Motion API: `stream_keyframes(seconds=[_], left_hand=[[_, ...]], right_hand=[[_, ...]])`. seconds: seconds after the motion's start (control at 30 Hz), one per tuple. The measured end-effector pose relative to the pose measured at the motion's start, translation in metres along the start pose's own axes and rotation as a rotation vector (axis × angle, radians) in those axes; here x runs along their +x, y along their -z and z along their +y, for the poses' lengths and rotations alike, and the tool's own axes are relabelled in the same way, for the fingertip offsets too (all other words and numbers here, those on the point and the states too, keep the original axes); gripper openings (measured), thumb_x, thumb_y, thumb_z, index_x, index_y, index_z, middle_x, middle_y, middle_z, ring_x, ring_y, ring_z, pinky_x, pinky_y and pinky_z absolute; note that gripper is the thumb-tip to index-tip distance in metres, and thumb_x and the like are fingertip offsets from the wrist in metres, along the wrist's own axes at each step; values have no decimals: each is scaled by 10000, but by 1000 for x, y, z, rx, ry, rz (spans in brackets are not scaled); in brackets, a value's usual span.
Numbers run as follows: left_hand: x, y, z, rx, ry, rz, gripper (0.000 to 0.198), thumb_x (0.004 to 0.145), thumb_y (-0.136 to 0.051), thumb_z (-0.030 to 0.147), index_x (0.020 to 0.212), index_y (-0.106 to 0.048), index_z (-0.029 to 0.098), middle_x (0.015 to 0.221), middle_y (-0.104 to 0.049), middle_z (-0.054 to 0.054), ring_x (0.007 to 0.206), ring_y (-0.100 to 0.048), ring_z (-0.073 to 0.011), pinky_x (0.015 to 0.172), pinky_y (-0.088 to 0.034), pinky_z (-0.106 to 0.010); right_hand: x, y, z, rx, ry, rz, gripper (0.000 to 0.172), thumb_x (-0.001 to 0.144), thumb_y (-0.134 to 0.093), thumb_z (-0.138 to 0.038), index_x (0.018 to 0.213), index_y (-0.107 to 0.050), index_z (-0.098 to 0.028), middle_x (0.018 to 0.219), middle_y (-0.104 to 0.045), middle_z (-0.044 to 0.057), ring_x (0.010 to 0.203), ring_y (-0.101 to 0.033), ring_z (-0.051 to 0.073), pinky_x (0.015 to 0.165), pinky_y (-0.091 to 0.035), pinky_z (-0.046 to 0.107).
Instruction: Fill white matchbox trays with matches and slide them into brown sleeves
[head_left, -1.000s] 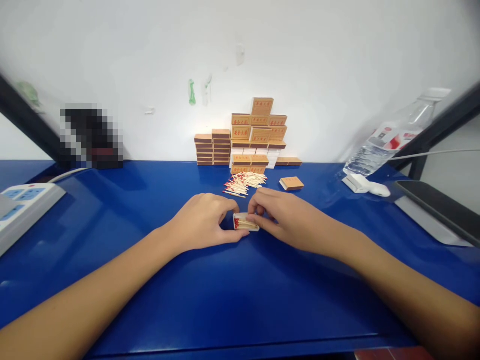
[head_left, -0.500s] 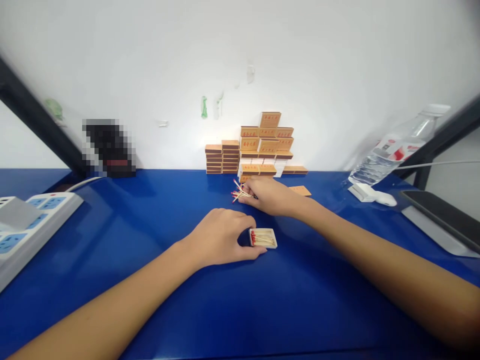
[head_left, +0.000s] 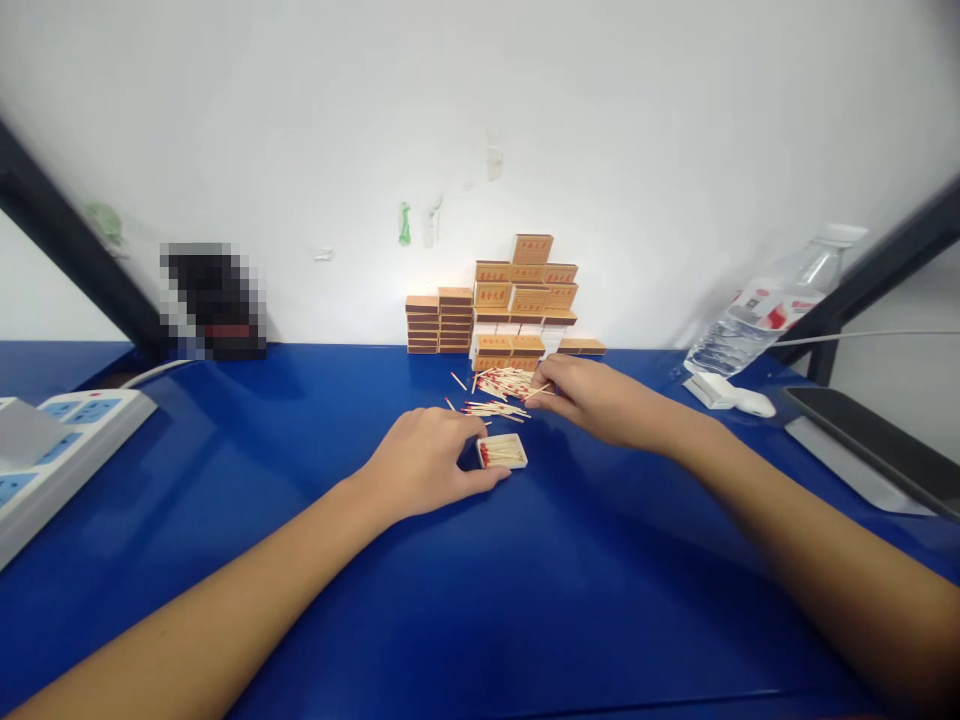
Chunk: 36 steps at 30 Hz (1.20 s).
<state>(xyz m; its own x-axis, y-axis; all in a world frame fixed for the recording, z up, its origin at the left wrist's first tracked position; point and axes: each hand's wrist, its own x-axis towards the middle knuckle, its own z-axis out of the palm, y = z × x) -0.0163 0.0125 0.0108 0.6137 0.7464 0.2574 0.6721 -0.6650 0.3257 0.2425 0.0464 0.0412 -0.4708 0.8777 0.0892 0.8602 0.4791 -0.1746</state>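
My left hand (head_left: 424,462) grips the white inner tray of a matchbox (head_left: 517,463) between thumb and fingers, at its left end. Inside the tray lie several matches (head_left: 499,454), their red heads toward my left hand. My right hand (head_left: 581,393) is closed in a pinch at the right side of a loose pile of matches (head_left: 506,383); at its fingertips shows a match (head_left: 537,391). Nearer the tray is a smaller row of loose matches (head_left: 495,409). Behind the pile, stacked matchboxes (head_left: 529,295) lean up by the wall.
Left of the tall stack stand two columns of matchboxes (head_left: 439,322). A tilted water bottle (head_left: 757,315), a white plug-like piece (head_left: 727,393) and a dark slab (head_left: 874,440) are on the right. On the left are a power strip (head_left: 90,425) and a blurred dark object (head_left: 214,300).
My right hand has moved right, uncovering the loose match pile, and pinches fewer matches than the bunch it held before. My left hand and the tray have shifted slightly back and left in view.
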Motion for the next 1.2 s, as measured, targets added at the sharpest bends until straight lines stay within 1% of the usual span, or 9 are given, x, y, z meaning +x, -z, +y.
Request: stream_keyframes(seconds=[0.13,0.3,0.5,0.67,0.77,0.83,0.9,1.03,1.2], left_hand=[[1,-1,-1,1,8,21,319,880,-728,505,799,-690,199,587,-532,41,535,-462,-123,559,-256,-291],[0,-1,-1,-2,7,27,306,885,-717,505,838,-717,203,574,-526,41,524,-460,-123,549,-247,-291],[-1,-1,-1,-5,10,11,318,886,-712,519,913,-739,203,602,-559,35,533,-475,-126,549,-257,-277],[0,0,0,-17,21,4,291,887,-707,495,869,-726,205,613,-564,34,541,-476,-123,554,-262,-271],[0,2,1,-22,17,-6,284,883,-715,493,899,-734,210,611,-559,38,540,-473,-122,554,-264,-270],[0,3,1,-22,17,-18,299,874,-728,510,898,-732,211,606,-553,42,535,-465,-120,548,-260,-271],[0,3,1,-23,24,-28,312,863,-741,520,860,-716,208,600,-545,45,532,-455,-117,540,-255,-272],[0,3,1,-20,20,-27,337,867,-736,518,781,-670,199,595,-538,47,529,-443,-110,530,-251,-274],[0,2,0,-31,10,-15,317,865,-742,524,871,-728,208,606,-556,45,534,-469,-116,530,-278,-271]], right_hand=[[-15,0,-14,122,54,30,265,1055,-515,-430,917,-558,-209,931,-658,68,809,-576,209,691,-387,320],[-25,-5,-37,261,151,-53,189,1056,-554,-378,970,-598,-215,997,-672,41,856,-591,182,740,-407,305],[-28,-3,-32,272,133,-56,132,1037,-583,-344,1020,-633,-223,986,-683,32,860,-596,185,734,-416,312],[-34,3,-36,277,131,-118,191,975,-684,-413,976,-656,-224,950,-699,29,802,-596,180,692,-412,313],[-35,3,-38,274,130,-122,158,991,-660,-381,976,-662,-224,922,-704,20,787,-604,177,681,-411,308],[-34,0,-37,282,146,-111,111,1014,-616,-310,970,-673,-225,916,-715,14,794,-617,175,694,-419,306],[-31,-4,-37,302,167,-86,124,1024,-589,-253,948,-683,-224,933,-728,13,826,-634,175,727,-432,305],[-27,-12,-36,351,224,-30,133,1029,-584,-219,942,-684,-211,974,-721,25,877,-642,170,776,-453,302],[-28,-12,-35,304,200,-9,96,1010,-611,-231,958,-690,-212,944,-711,33,847,-626,179,734,-441,310]])
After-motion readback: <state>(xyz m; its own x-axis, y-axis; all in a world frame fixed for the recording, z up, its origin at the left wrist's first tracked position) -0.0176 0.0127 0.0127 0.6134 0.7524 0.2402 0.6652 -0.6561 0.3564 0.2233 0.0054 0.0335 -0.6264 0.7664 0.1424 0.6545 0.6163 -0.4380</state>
